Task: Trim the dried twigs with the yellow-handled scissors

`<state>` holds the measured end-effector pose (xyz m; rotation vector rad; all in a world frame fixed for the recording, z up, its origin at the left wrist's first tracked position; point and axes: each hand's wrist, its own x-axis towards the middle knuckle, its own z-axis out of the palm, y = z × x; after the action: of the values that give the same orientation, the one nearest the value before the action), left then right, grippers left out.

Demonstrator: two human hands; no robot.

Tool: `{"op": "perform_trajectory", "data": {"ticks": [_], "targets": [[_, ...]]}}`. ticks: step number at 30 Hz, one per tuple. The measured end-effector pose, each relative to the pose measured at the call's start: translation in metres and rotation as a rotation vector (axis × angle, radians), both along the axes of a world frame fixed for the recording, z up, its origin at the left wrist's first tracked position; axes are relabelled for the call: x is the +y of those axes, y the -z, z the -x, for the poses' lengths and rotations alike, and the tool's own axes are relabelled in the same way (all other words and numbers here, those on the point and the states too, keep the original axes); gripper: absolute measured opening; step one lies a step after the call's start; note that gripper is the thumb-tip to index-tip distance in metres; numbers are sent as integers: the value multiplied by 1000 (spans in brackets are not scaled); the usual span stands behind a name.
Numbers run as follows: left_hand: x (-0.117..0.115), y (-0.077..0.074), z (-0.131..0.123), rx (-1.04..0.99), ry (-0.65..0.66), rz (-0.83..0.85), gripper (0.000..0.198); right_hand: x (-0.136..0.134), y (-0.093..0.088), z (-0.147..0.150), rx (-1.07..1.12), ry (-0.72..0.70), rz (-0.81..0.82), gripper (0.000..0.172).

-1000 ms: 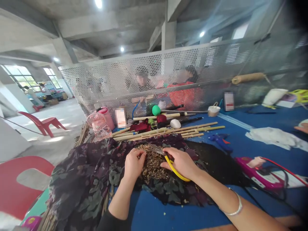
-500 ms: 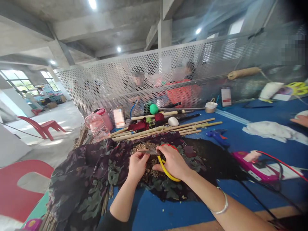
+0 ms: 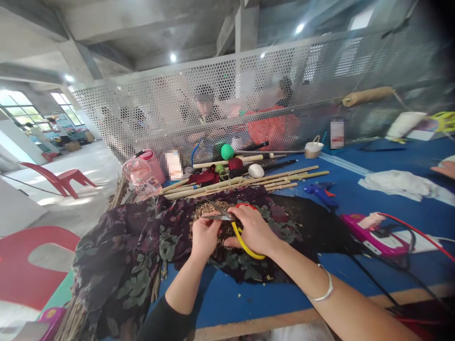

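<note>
My right hand (image 3: 254, 229) grips a pair of scissors (image 3: 245, 245) with yellow and red handles, its fingers in the loops. The blades point left, spread apart, above a heap of brown dried bits (image 3: 204, 208). Close against the lower blade is my left hand (image 3: 205, 239), thumb and fingers pinched together; whatever they hold is too small to make out. Beneath both hands lies a dark floral cloth (image 3: 131, 246), spread over the blue table (image 3: 227, 303) and hanging past its left side.
Bamboo sticks (image 3: 256, 181), coloured balls and a pink bottle (image 3: 154, 166) lie or stand behind the cloth. To the right are a blue glue gun (image 3: 322, 193), a magenta power strip (image 3: 373, 237) with cables, and white gloves (image 3: 401, 185). Another person's hand (image 3: 444, 168) shows at the right edge.
The scissor blades look somewhat wider apart. Both hands stay at the same spot over the heap, while the whole view has shifted slightly.
</note>
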<state>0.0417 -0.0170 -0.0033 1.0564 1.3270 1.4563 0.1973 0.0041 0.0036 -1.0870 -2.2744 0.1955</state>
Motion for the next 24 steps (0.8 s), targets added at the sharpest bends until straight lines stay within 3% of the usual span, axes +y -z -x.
{"op": "perform_trajectory", "data": {"ticks": [10, 19, 24], "targets": [[-4, -5, -2, 96, 41, -48, 27, 0, 5, -2, 25, -1, -1, 71], [-9, -7, -7, 301, 40, -101, 22, 1, 8, -4, 49, 28, 68, 63], [-1, -5, 8, 455, -52, -43, 23, 1, 6, -4, 20, 67, 32, 62]]}}
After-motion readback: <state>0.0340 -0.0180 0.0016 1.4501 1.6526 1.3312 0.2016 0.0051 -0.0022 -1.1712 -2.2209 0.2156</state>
